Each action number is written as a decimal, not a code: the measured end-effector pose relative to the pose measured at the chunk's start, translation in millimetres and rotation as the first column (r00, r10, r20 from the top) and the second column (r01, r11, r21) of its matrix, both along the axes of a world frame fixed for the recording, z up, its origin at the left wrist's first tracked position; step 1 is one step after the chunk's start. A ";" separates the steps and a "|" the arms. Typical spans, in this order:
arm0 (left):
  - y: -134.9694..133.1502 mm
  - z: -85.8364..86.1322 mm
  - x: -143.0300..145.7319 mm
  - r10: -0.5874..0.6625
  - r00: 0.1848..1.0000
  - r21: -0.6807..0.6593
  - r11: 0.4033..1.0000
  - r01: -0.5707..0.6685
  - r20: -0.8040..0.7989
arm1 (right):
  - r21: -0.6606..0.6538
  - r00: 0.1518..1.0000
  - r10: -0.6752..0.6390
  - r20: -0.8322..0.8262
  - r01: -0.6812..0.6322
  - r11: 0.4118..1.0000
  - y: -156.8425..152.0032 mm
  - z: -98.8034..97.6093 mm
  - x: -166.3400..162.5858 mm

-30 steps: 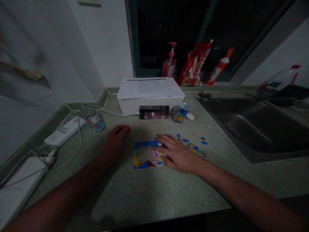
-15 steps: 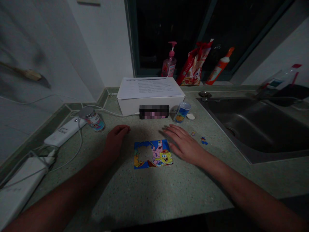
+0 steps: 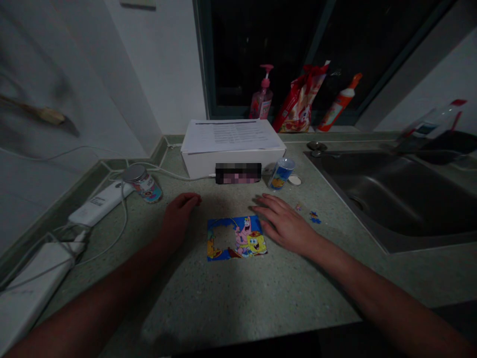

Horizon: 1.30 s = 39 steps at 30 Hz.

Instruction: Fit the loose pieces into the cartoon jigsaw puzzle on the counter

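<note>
A jigsaw puzzle (image 3: 257, 244) with cartoon characters lies flat on the counter, its border and right part joined around a gap at left centre where the countertop shows. Beyond its upper left corner rests my left hand (image 3: 181, 211), fingers curled and thumb against them; whatever they may hold is hidden. My right hand (image 3: 286, 226) lies palm down with fingers stretched out, at the puzzle's upper right edge, holding nothing visible. Right of that hand are a few loose puzzle pieces (image 3: 315, 217) and another small piece (image 3: 298, 207) close to the knuckles.
A blue-labelled can (image 3: 281, 174) stands behind my right hand beside a round white lid (image 3: 294, 181). At left, a jar (image 3: 143, 185) leans by white power banks (image 3: 97, 203) and cables. A white box (image 3: 201, 161) stands behind; the sink (image 3: 402, 199) is at right.
My right hand has shifted very slightly, its fingers barely moving beside the puzzle. The left hand, the puzzle and the loose pieces stay where they were.
</note>
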<state>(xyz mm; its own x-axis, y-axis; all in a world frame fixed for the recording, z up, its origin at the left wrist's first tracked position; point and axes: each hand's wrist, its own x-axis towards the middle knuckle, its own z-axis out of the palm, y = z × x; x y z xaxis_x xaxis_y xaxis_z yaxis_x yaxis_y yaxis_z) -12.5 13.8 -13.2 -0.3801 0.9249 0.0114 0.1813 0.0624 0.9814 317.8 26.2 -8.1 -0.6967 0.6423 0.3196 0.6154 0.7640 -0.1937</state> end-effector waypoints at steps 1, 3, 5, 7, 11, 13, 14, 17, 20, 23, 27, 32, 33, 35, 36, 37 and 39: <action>0.1 -0.4 -0.1 0.001 1.000 -0.002 1.000 -0.001 0.009 | 0.000 1.000 -0.023 0.006 0.023 1.000 0.9 0.5 1.2; 0.3 -1.2 -0.2 0.002 1.000 -0.004 1.000 -0.002 0.021 | -0.002 0.997 -0.074 0.017 0.074 0.997 3.2 1.8 4.5; 0.3 -1.5 -0.3 0.007 1.000 -0.004 1.000 -0.007 0.029 | -0.017 0.993 -0.117 0.031 0.118 0.993 6.2 3.7 9.1; 0.0 -0.8 -0.3 0.008 1.000 -0.007 1.000 -0.008 0.017 | -0.035 0.986 -0.157 0.049 0.159 0.987 10.0 6.5 15.0; -1.4 3.1 0.7 0.007 1.000 -0.015 1.000 -0.007 -0.007 | -0.045 0.957 -0.273 0.096 0.278 0.960 18.4 15.1 31.1; -1.8 4.7 1.1 0.005 1.000 -0.014 1.000 -0.005 -0.005 | -0.065 0.931 -0.341 0.131 0.351 0.934 22.0 19.9 40.8; -1.9 5.0 1.1 0.004 1.000 -0.014 1.000 -0.004 -0.008 | -0.082 0.916 -0.367 0.159 0.383 0.920 23.5 22.0 45.7; -1.1 3.6 0.7 0.003 1.000 -0.012 1.000 -0.003 -0.023 | -0.121 0.865 -0.432 0.254 0.471 0.874 26.9 26.0 58.4; 0.0 0.7 0.2 0.006 1.000 -0.003 1.000 -0.006 -0.010 | -0.118 0.811 -0.483 0.331 0.544 0.831 28.7 26.4 64.7; 0.1 -0.3 0.0 0.009 1.000 -0.001 1.000 -0.009 -0.003 | -0.129 0.790 -0.472 0.391 0.554 0.822 28.9 25.4 64.1; -1.3 1.7 0.2 0.001 1.000 0.001 1.000 -0.001 -0.017 | -0.149 0.797 -0.443 0.409 0.538 0.830 27.7 25.2 60.7; -1.6 2.8 0.4 0.005 1.000 -0.014 1.000 -0.005 -0.015 | -0.154 0.790 -0.453 0.412 0.551 0.820 26.9 27.7 61.7; -1.6 2.9 0.4 0.007 1.000 -0.012 1.000 -0.007 -0.015 | -0.154 0.786 -0.457 0.416 0.556 0.817 27.0 28.2 62.2; -1.7 3.3 0.5 0.005 1.000 -0.013 1.000 -0.005 -0.024 | -0.151 0.780 -0.464 0.420 0.565 0.811 27.7 28.5 63.7; -1.8 3.5 0.5 0.003 0.999 -0.017 1.000 -0.004 -0.033 | -0.149 0.779 -0.468 0.418 0.567 0.810 28.2 28.4 64.7; -1.9 3.6 0.6 0.001 0.999 -0.020 1.000 -0.002 -0.042 | -0.150 0.781 -0.469 0.412 0.566 0.811 29.0 28.1 66.2; -1.8 3.7 0.8 0.003 0.999 -0.018 1.000 -0.004 -0.038 | -0.166 0.786 -0.475 0.396 0.570 0.805 31.3 27.6 71.0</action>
